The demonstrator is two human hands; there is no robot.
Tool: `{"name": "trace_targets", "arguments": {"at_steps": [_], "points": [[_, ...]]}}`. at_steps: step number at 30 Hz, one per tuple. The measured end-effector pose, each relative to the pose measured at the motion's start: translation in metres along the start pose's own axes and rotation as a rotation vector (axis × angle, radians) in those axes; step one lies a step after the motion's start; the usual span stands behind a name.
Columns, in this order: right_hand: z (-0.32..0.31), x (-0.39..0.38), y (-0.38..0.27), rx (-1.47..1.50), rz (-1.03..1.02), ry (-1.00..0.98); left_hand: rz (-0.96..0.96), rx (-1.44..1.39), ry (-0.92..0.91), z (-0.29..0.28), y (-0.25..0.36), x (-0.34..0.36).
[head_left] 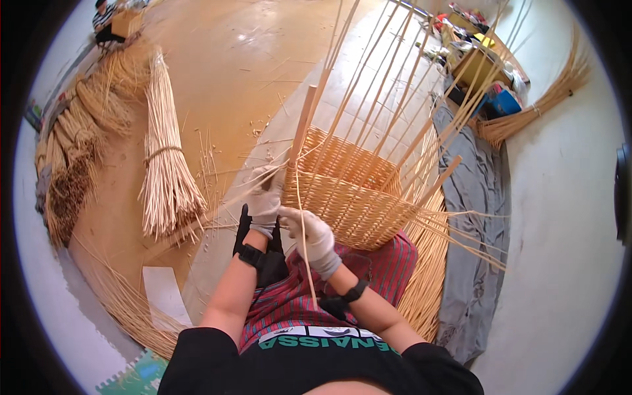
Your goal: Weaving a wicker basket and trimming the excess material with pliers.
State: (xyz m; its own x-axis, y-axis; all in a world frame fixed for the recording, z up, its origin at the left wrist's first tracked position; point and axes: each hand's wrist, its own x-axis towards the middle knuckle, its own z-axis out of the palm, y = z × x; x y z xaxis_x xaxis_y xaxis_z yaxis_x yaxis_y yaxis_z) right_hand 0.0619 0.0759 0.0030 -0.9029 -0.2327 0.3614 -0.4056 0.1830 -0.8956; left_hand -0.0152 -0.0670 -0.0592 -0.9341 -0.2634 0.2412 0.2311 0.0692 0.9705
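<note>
A woven rattan basket (349, 207) with long upright spokes and wooden corner sticks (304, 115) rests on a striped cloth (392, 270) over my lap. My gloved left hand (264, 201) is at the basket's left corner, fingers bent round something I cannot make out among the reed ends. Just right of it and lower, my gloved right hand (308, 237) has its fingers curled near the same corner; what they grip is unclear. A thin pale reed (309, 283) hangs from the corner across the right hand and down over the lap.
Rattan bundles (164, 184) (92, 112) lie along the left, more long reeds (421, 289) and a grey sheet (474, 263) along the right. Cluttered boxes (480, 66) and another bundle (533, 108) line the right wall. A person (105, 16) sits at the far left.
</note>
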Motion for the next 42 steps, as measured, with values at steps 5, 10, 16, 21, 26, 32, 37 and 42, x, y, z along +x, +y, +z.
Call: {"name": "trace_targets", "arguments": {"at_steps": [5, 10, 16, 21, 26, 32, 37, 42], "points": [[0.028, 0.036, -0.023, -0.498, -0.264, -0.177, 0.205, -0.102, 0.208, 0.001, -0.016, -0.014], [-0.004, 0.000, 0.024, 0.348, 0.004, 0.425, 0.185, 0.329, -0.060, -0.009, 0.014, 0.034], [-0.072, 0.036, 0.037, 0.297, 0.637, 0.483, -0.233, -0.278, -0.534, 0.007, 0.016, 0.049], [-0.064, 0.145, 0.010, -0.668, -0.282, 0.375, -0.201, -0.245, -0.234, 0.037, -0.006, 0.031], [-0.060, 0.144, -0.001, -0.496, 0.116, 0.313, -0.208, -0.314, -0.151, 0.040, -0.005, 0.029], [-0.096, -0.004, 0.066, 0.216, 0.105, 0.591, -0.138, -0.171, -0.009, 0.047, 0.025, 0.025], [-0.129, 0.001, 0.061, 0.427, 0.519, 0.753, 0.182, 0.438, 0.109, 0.051, 0.028, -0.028], [-0.115, 0.067, 0.016, -0.387, 0.008, 0.649, 0.263, 0.884, -0.472, 0.083, 0.075, -0.042]]}}
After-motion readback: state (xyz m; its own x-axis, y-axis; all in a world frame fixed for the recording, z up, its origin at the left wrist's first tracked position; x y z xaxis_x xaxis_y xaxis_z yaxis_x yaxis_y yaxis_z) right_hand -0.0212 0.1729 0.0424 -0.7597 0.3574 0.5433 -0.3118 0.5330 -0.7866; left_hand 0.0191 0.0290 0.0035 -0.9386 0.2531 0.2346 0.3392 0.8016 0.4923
